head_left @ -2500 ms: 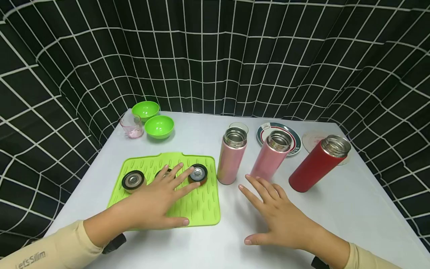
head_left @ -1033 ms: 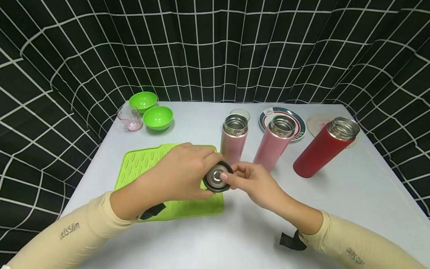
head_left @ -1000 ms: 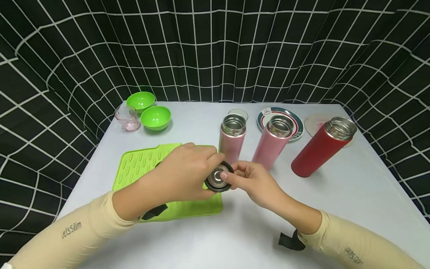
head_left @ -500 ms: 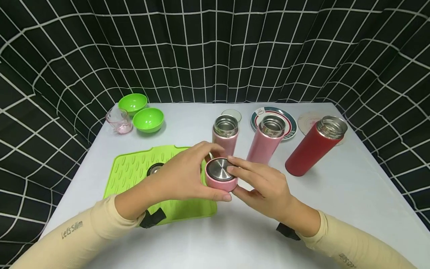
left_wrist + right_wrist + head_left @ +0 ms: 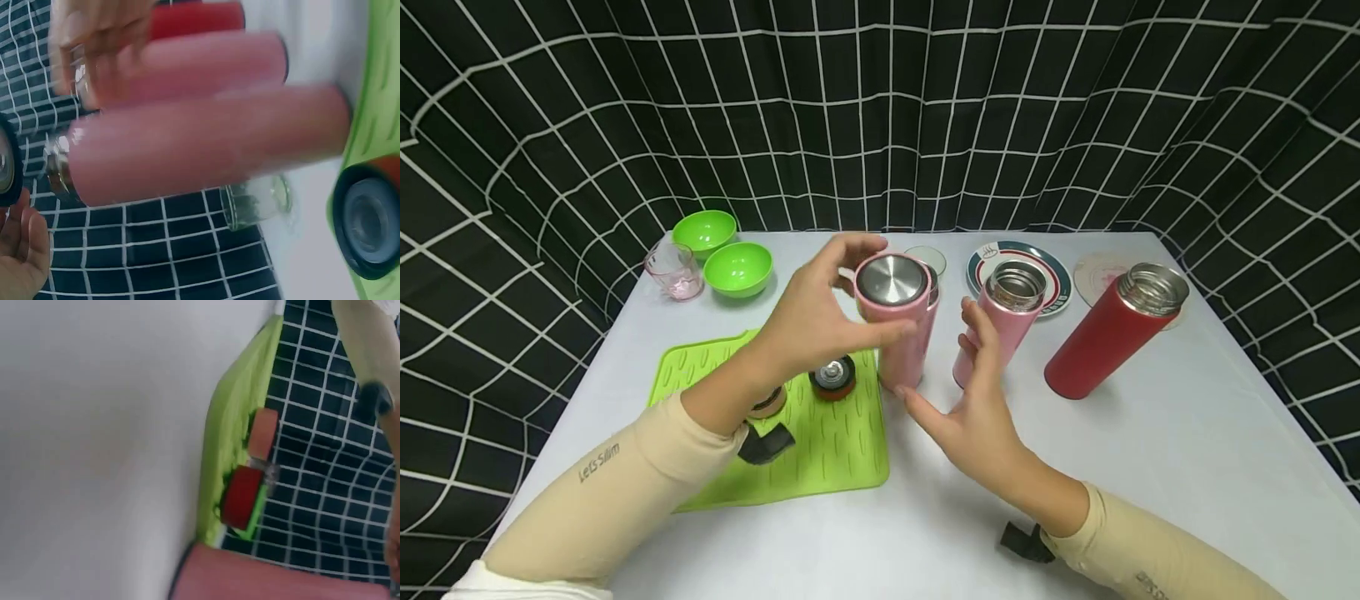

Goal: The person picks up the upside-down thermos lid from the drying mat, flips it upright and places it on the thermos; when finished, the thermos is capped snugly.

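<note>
My left hand [image 5: 820, 304] grips a pink lid [image 5: 892, 282] with a brushed steel top, thumb in front and fingers behind. In the left wrist view the lid [image 5: 6, 164] is a little apart from the steel neck of the left pink thermos bottle [image 5: 206, 144]. Near that bottle [image 5: 901, 367], on its right, my right hand [image 5: 981, 417] has its fingers raised and spread from the thumb, holding nothing. Behind the right fingers stands a second, uncapped pink bottle [image 5: 1011, 325]. On the green mat [image 5: 820, 450] lie a red lid [image 5: 832, 379] and a pink lid [image 5: 769, 404], partly covered by my left forearm.
An uncapped red bottle [image 5: 1105, 342] stands at the right. Behind are a patterned plate [image 5: 1056, 279], a pale plate [image 5: 1090, 279] and a glass [image 5: 934, 257]. Two green bowls [image 5: 737, 271] and a tilted clear cup [image 5: 677, 275] sit at the back left.
My left hand picked the pink lid off the mat; both hands turned it steel top up. The left hand has since carried it above the left pink bottle. The right hand has let go of it.
</note>
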Motion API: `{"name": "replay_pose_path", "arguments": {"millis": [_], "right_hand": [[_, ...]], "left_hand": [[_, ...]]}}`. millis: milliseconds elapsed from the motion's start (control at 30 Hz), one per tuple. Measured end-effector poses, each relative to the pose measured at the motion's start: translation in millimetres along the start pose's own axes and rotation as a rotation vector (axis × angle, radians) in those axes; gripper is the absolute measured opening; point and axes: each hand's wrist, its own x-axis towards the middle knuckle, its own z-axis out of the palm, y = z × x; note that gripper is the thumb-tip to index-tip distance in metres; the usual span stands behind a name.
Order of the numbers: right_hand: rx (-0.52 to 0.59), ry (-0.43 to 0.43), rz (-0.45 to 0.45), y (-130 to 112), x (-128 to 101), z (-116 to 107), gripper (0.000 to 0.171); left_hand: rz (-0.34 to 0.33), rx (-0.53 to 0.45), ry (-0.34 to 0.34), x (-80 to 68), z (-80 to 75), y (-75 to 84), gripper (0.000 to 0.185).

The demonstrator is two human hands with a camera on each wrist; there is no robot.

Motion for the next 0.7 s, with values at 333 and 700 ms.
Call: {"name": "replay_pose_path", "arguments": {"millis": [333,700], "right_hand": [[0.242,-0.087,0.565,38.0,23.7,43.1,0.094],[0.198,-0.036,0.531,35.8,32.3,44.5,0.065]], "left_hand": [[-0.08,0.05,-0.009,37.4,10.7,-34.9,0.071],[0.0,0.005,-0.065,36.3,14.6,-49.0,0.071]]}}
